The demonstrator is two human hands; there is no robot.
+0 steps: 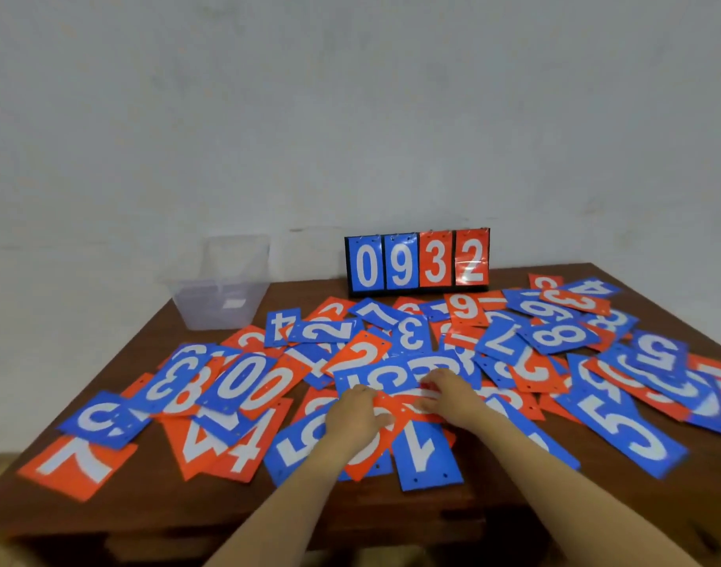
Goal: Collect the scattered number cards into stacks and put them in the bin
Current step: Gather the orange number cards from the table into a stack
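Table (350, 513) against grey wall (350, 116) was covered by cards (621, 419); bare wood was left along lower edge. Bin (221, 296) was placed mid-left. Left hand (357, 411) and right hand (449, 396) were laid on cards; grips could not be told.

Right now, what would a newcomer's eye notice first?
Probably the blue and orange number cards scattered across the wooden table, with the left hand and right hand on them at the front. Then the scoreboard reading 0932 at the back, and the clear bin at back left.
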